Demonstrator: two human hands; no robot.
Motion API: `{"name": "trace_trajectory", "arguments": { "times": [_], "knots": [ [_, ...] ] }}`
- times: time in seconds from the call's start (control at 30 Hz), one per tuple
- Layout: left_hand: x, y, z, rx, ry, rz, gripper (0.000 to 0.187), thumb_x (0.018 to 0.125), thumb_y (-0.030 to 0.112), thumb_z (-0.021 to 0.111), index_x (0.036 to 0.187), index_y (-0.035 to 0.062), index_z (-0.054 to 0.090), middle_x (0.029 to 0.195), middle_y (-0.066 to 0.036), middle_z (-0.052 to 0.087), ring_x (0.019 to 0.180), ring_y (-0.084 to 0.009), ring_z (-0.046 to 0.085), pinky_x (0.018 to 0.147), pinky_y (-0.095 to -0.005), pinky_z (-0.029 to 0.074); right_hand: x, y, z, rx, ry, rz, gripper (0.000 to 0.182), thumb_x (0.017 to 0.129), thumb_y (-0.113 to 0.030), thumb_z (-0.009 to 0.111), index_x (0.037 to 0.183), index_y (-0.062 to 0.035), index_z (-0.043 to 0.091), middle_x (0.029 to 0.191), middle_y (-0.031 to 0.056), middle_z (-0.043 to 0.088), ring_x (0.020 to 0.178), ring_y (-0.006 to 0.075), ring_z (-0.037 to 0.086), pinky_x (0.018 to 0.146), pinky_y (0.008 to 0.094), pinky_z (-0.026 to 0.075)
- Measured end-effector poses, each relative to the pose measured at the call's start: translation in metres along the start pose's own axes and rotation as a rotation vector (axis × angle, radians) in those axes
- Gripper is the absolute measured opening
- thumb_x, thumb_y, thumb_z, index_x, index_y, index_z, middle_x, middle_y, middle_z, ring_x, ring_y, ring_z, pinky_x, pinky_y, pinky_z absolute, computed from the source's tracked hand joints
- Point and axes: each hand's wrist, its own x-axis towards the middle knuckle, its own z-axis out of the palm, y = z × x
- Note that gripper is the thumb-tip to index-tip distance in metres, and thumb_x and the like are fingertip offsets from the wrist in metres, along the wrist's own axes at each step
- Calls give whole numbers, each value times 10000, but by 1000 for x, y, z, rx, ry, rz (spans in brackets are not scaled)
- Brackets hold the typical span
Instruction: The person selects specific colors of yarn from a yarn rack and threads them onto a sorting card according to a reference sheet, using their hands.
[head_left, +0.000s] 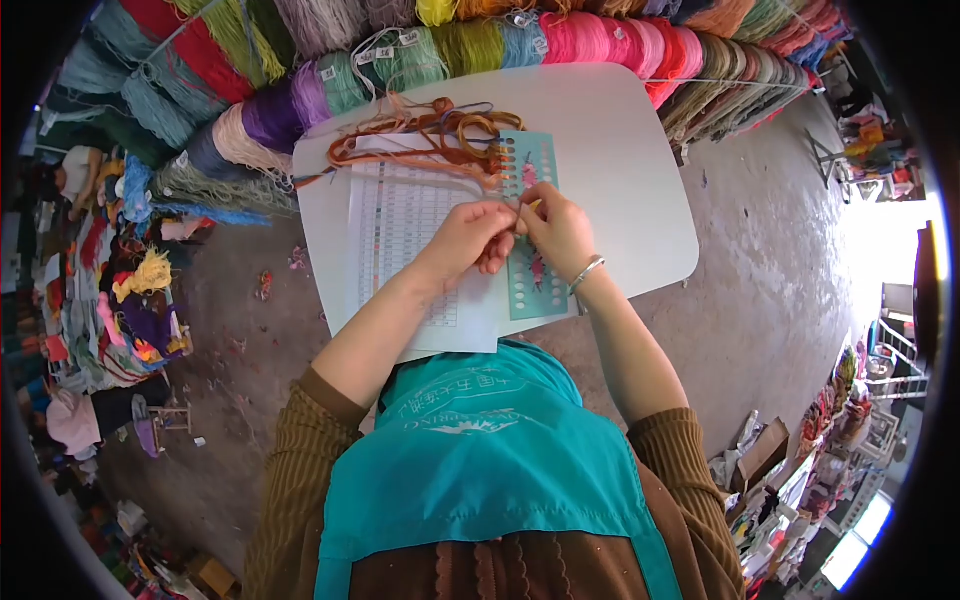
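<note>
My left hand [472, 238] and my right hand [560, 236] meet over a teal card [524, 300] with holes along both long edges and a pink flower print. Their fingertips are pinched closed around a short bit of yellowish thread [536, 205], partly hidden by the fingers. Orange and tan threads [497, 160] hang from the card's upper left holes. Further left, a loose bundle of orange-brown threads [400, 155] spreads across the top of the table. Beneath my left wrist lies a paper sheet [385, 250] printed with a chart.
The white table [640, 200] has rounded corners. Rows of coloured yarn hanks [460, 48] hang along its far side. More yarn and a seated person [80, 415] are at the left. A cardboard box [762, 455] stands on the floor at the right.
</note>
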Motion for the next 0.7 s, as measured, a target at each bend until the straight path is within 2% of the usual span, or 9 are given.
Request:
{"name": "trace_trajectory", "arguments": {
  "times": [0.13,0.17,0.3,0.37,0.4,0.47,0.53,0.57,0.7],
  "knots": [
    [10,0,7,185,144,12,256,1004,242,529,873,55,645,626,-36,616,486,-96,553,430,-235,416,9,14,-1,231,-50,58,373,933,-410,635,1054,-57,653,761,120,692,666,232,666,645,354,523],
    [14,0,10,370,156,93,303,998,280,559,838,40,654,629,-44,623,499,-115,579,450,-258,440,9,14,-4,269,-68,59,366,945,-376,652,1074,-34,643,731,82,682,635,147,626,607,298,501],
    [19,-3,12,674,176,269,184,930,156,600,1003,19,698,641,-39,615,535,-127,585,512,-301,457,9,24,-5,592,-138,26,298,933,-214,701,1112,3,602,721,8,650,653,69,578,573,230,443],
    [25,-10,8,1051,227,605,160,920,149,600,955,22,692,664,-34,612,580,-124,584,529,-297,452,9,26,-5,560,-153,20,294,950,-235,674,1116,-5,599,710,11,643,644,76,577,574,236,441],
    [28,-13,7,1049,236,604,160,920,149,600,955,22,692,664,-34,612,580,-124,584,529,-297,452,10,26,-5,531,-156,14,293,968,-257,647,1120,-12,596,699,14,637,635,83,575,575,242,439],
    [27,-9,8,430,188,203,141,899,170,600,847,50,653,678,-34,612,576,-145,574,521,-300,459,11,20,-9,454,-146,41,309,973,-293,631,1117,-22,596,699,30,641,637,94,584,582,253,444],
    [23,0,-12,-475,66,-137,156,890,191,618,775,100,566,632,16,526,531,-123,495,478,-252,384,10,11,-11,380,-130,69,328,979,-330,614,1113,-31,595,699,46,646,639,105,593,589,264,449],
    [12,11,-12,-579,150,-172,206,889,205,626,746,143,491,601,56,406,506,-85,404,454,-219,305,9,7,-10,283,-126,64,338,976,-345,603,1117,-38,593,705,61,652,643,117,603,603,279,460],
    [-46,43,-90,-698,-91,17,278,917,203,580,688,160,428,599,71,283,487,-57,266,415,-218,224,7,1,-11,185,-114,60,324,944,-303,603,1141,-46,582,725,85,673,674,132,626,637,300,482]
  ]
}}
